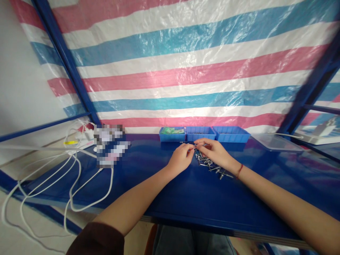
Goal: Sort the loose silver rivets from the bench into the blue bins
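Observation:
Over the blue tabletop my left hand (182,156) and my right hand (214,150) meet, their fingertips nearly touching. A loose heap of silver blind rivets (209,163), thin pins with thicker ends, lies under and in front of my right hand. The fingers of my left hand are curled into a pinch, and thin pin ends poke out beside it. Thumb and forefinger of my right hand are pinched together, with a thin pin (185,142) leading toward their tips. Most of what lies between the fingers is hidden.
Behind the hands stand three blue bins: the left bin (172,138) with green-and-clear packets, the middle bin (201,137) with small metal pieces, and the right bin (233,137). A clear plastic lid (276,142) lies right. White cables (77,184) loop over the left edge.

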### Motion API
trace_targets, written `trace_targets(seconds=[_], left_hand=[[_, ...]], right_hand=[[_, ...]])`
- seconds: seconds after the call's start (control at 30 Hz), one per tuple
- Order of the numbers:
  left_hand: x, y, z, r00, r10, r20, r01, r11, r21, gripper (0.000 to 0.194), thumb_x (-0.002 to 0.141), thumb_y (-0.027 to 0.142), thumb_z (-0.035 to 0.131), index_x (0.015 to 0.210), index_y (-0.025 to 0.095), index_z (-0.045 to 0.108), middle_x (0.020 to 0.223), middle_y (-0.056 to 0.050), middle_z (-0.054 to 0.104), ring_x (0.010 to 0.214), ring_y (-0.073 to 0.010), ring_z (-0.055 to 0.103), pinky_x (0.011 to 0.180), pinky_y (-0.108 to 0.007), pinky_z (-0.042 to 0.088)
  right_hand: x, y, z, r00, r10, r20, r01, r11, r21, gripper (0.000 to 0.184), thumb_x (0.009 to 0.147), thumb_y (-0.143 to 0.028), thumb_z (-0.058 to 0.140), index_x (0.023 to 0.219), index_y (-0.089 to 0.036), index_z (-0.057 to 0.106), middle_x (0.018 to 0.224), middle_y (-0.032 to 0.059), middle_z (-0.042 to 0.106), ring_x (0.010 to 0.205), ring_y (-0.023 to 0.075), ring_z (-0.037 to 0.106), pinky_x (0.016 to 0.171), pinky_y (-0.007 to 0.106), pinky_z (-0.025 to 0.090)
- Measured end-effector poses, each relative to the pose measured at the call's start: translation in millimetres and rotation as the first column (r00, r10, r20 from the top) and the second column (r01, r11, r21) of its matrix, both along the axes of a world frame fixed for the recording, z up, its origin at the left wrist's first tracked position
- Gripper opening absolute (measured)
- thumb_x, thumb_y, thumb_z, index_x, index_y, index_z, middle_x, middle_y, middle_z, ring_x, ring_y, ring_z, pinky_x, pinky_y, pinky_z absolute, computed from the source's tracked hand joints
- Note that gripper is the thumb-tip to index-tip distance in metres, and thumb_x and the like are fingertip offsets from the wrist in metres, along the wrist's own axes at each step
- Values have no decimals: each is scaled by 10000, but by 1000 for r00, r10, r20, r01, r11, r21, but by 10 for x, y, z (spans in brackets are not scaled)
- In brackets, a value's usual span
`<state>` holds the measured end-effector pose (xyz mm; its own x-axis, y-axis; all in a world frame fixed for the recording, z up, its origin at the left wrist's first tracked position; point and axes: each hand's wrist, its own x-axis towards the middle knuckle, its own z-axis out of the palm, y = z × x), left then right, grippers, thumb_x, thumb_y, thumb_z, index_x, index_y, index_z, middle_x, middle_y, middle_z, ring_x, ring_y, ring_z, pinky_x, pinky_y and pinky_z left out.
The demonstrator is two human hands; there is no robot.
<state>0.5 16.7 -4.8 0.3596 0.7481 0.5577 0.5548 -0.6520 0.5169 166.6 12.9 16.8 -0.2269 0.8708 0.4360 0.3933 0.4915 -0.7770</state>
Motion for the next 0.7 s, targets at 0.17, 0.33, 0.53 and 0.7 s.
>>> trace_targets(seconds=[0.17, 0.33, 0.53, 0.7], left_hand=[[23, 21, -28, 997, -55, 57, 58, 997, -55, 165, 839, 216, 466, 891, 170, 616, 861, -48, 635, 800, -161, 566, 760, -285, 451], [43, -24, -12, 991, -82, 110, 94, 990, -104, 178, 831, 277, 496, 914, 178, 618, 858, -40, 641, 780, -155, 569, 739, -274, 451], [30, -33, 15, 991, -50, 126, 67, 989, -129, 207, 856, 289, 453, 903, 180, 623, 870, -36, 640, 797, -153, 561, 665, -243, 426], [27, -20, -1, 988, -56, 145, 79, 984, -157, 224, 857, 323, 455, 912, 176, 615, 863, -34, 629, 787, -148, 556, 639, -233, 413]], right_hand=[[-61, -24, -29, 994, 35, -103, -38, 999, -24, 305, 731, -400, 599, 902, -150, 637, 735, 34, 639, 491, 99, 514, 449, 240, 435], [-39, -23, -22, 989, 48, -140, -52, 998, -26, 286, 731, -411, 609, 834, -146, 641, 725, 31, 629, 502, 90, 495, 458, 233, 427], [-53, -52, -9, 994, 31, -107, -27, 999, 43, 270, 756, -409, 594, 821, -155, 658, 798, 51, 656, 666, 142, 578, 591, 271, 477], [-40, -22, -43, 998, 11, -67, -7, 998, 54, 278, 754, -409, 602, 834, -152, 671, 835, 69, 671, 732, 174, 602, 686, 322, 490]])
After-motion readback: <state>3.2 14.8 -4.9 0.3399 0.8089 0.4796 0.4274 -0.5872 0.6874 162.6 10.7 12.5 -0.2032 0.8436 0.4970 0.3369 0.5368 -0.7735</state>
